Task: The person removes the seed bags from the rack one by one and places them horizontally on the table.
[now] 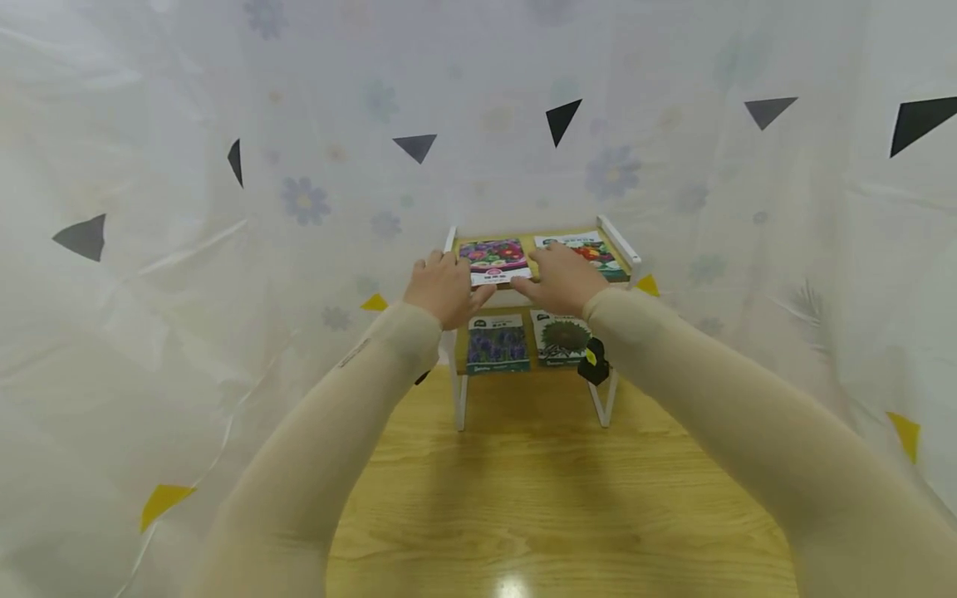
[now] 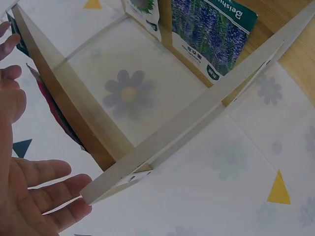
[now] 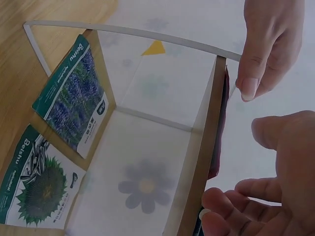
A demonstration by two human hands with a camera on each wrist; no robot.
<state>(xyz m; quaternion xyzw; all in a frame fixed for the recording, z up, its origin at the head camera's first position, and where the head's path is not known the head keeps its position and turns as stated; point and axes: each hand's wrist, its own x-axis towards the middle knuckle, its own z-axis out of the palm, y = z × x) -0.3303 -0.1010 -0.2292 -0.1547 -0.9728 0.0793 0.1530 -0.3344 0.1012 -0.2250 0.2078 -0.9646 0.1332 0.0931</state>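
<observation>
Both hands hover over the top tier of a small two-tier shelf (image 1: 501,296). My left hand (image 1: 444,289) is at its left end, fingers spread and slightly bent beside a seed packet with pink and purple flowers (image 1: 497,259). In the left wrist view its fingertips are right by the end of the white side frame (image 2: 162,132). Over the gap between the two top packets is my right hand (image 1: 561,281), fingers loosely bent. It partly hides a seed packet with red and orange flowers (image 1: 598,253). In the right wrist view its fingertips (image 3: 216,199) come right to the wooden board's edge.
On the lower tier lean a lavender packet (image 1: 498,345) and a sunflower packet (image 1: 557,339). The shelf stands on a wood-grain surface (image 1: 538,498). Behind and around hangs a pale flower-print sheet (image 1: 478,183) with black, grey and yellow triangles.
</observation>
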